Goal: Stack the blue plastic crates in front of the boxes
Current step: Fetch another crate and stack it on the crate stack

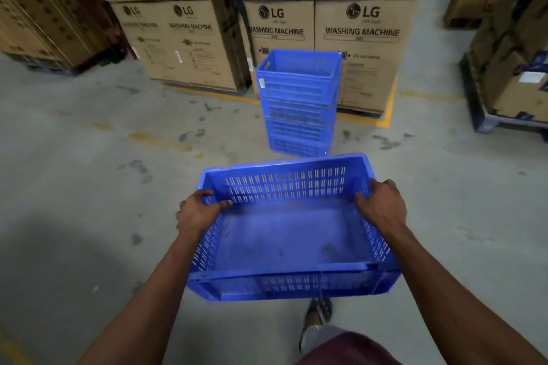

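The left hand (199,210) held the left short wall of the carried crate (289,234), fingers curled over the rim and thumb inside; its grip was closed on the plastic. The crate hung level above the concrete floor (89,157), empty, its slotted walls and solid bottom showing. It looked light for its bulk and stiff enough not to sag, so a two-handed hold on opposite rims suited it; the smooth, dusty plastic could slip, and a rim hooked under the fingers guarded against that. Beyond it, the stack of crates (298,104) stood on the floor just in front of the washing machine boxes (360,38), top crate open and ready to receive another. The right hand (381,207) gripped the right short wall likewise, fingers wrapped over the rim.
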Motion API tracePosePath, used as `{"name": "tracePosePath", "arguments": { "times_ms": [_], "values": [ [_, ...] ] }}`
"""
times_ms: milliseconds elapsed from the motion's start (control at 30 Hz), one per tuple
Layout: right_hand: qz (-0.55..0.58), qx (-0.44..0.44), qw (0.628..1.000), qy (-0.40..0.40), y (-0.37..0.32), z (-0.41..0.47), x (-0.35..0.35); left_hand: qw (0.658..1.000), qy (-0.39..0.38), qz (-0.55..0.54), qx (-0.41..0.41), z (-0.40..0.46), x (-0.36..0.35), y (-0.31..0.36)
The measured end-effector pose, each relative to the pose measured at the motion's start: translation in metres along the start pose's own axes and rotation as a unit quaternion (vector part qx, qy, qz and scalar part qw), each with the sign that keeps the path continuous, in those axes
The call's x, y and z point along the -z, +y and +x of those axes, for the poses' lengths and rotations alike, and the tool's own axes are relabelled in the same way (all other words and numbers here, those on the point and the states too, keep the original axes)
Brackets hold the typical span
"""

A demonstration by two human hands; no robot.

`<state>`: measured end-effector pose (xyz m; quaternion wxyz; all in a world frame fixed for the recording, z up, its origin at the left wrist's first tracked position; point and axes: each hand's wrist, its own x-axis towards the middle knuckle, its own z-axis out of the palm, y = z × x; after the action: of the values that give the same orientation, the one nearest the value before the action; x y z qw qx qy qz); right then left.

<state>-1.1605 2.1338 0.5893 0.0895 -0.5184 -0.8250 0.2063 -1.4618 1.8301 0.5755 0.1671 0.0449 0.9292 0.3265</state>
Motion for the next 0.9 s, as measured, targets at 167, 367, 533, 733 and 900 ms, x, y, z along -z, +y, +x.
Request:
{"name": "tracePosePath", "arguments": {
  "times_ms": [167,367,533,733,900],
  "values": [
    [-0.001,0.03,0.999,-0.042,-0.058,0.129,-0.003,0.999,0.029,-0.01,0.017,0.096,0.001,0.078],
    [-0.007,0.037,0.998,-0.04,-0.129,0.269,-0.011,0.999,0.038,-0.032,0.008,0.221,-0.001,0.156],
    [0.007,0.023,0.999,-0.031,-0.181,0.38,-0.043,0.999,0.022,-0.047,-0.005,0.348,-0.019,0.212],
    [0.011,-0.003,1.0,-0.022,-0.258,0.509,-0.067,0.997,-0.005,-0.071,-0.023,0.5,-0.022,0.289],
    [0.006,-0.01,1.0,-0.007,-0.319,0.609,-0.052,0.995,-0.015,-0.059,-0.076,0.603,-0.016,0.385]
  ]
}}
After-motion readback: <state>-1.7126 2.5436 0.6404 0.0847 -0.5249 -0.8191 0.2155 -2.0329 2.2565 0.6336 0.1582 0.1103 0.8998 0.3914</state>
